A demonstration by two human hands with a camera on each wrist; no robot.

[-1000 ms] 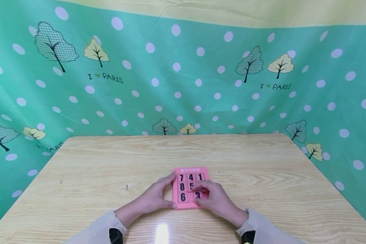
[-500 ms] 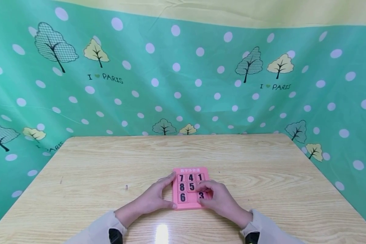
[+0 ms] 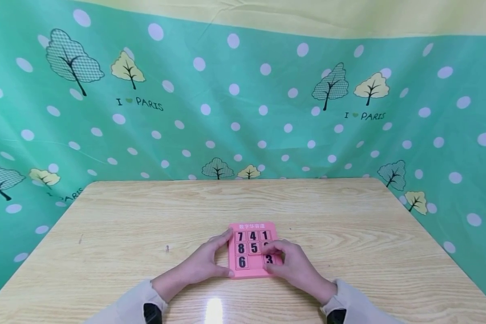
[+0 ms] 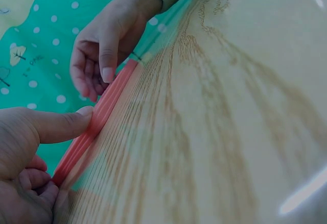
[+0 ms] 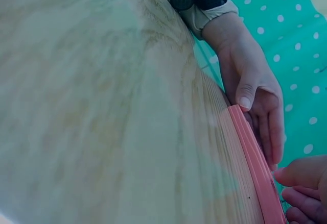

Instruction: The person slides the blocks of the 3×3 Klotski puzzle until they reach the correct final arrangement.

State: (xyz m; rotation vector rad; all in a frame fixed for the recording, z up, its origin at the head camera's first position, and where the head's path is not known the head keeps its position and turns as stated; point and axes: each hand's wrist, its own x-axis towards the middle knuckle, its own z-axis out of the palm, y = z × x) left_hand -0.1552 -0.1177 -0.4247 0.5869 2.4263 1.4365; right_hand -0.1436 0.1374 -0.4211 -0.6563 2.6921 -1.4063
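Observation:
A pink sliding number puzzle (image 3: 251, 272) lies flat on the table. Its top row reads 7, 4, 1; below are 8, 5 and a tile mostly covered by fingers. In the bottom row, the 6 tile (image 3: 241, 262) is at left, a gap in the middle and the 3 tile (image 3: 269, 259) at right. My left hand (image 3: 202, 263) grips the board's left side, thumb at the near corner and index finger at the far one. With thumb and index finger on either side of the 3 tile, my right hand (image 3: 293, 265) pinches it; its other fingers are mostly hidden.
The light wooden table (image 3: 146, 216) extends around the puzzle, with a bright reflection near its front edge. A green dotted cloth (image 3: 243, 112) hangs behind and beside it. Both sleeves have dark bands at the wrists.
My right hand has moved a little to the right, and the 3 tile has slid right with it, widening the gap beside the 6 tile. My left hand has stayed in place.

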